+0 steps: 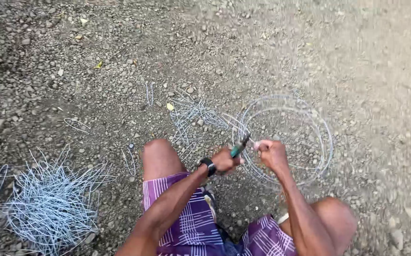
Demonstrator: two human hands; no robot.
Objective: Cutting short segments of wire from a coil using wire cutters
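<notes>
One head-worn camera looks steeply down from close above the knees, facing forward over gravel ground [96,71] beyond them

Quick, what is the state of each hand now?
Left hand: closed around the green-handled pliers.
Right hand: closed on the wire coming from the wire coil.

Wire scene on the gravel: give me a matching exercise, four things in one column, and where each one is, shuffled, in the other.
1. pliers
2. wire coil
3. big pile of cut wire pieces
4. wristwatch

a. lying on the gravel at far left
b. on the left wrist
c. gripped in the left hand
d. on the ground beyond the right hand

Pairs: 1-c, 2-d, 3-a, 4-b
</notes>
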